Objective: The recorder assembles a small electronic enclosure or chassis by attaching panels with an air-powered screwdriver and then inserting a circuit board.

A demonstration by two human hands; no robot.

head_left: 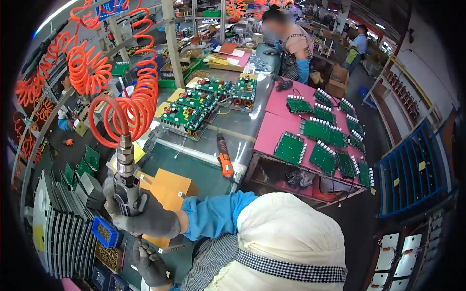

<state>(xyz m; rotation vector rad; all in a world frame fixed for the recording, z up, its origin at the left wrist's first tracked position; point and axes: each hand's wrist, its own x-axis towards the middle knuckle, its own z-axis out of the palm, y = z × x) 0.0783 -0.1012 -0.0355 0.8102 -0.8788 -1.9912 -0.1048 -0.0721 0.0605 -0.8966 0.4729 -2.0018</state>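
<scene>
In the head view, the right hand (145, 218), in a grey glove, has its fingers wrapped round a silver metal air tool (130, 199), held roughly upright beside the flat orange-yellow panel (170, 186) on the green-topped workbench (213, 170). The left hand (151, 266), also grey-gloved, is just below, fingers drawn in near the tool's lower tip; whether they pinch anything cannot be told.

The step looks like fastening: the tool is best kept in line with whatever its tip meets, pressed steadily, with the left fingertips clear of the turning end.

The orange coiled air hose (145, 87) hangs right above the tool and could tug it askew. Close by the hands, a blue plastic bin (115, 237) of small parts and a stack of curved grey metal panels (63, 235) crowd the far side. An orange-and-black handheld driver (224, 157) lies beyond the sleeve, with green circuit boards (187, 115) farther up.
</scene>
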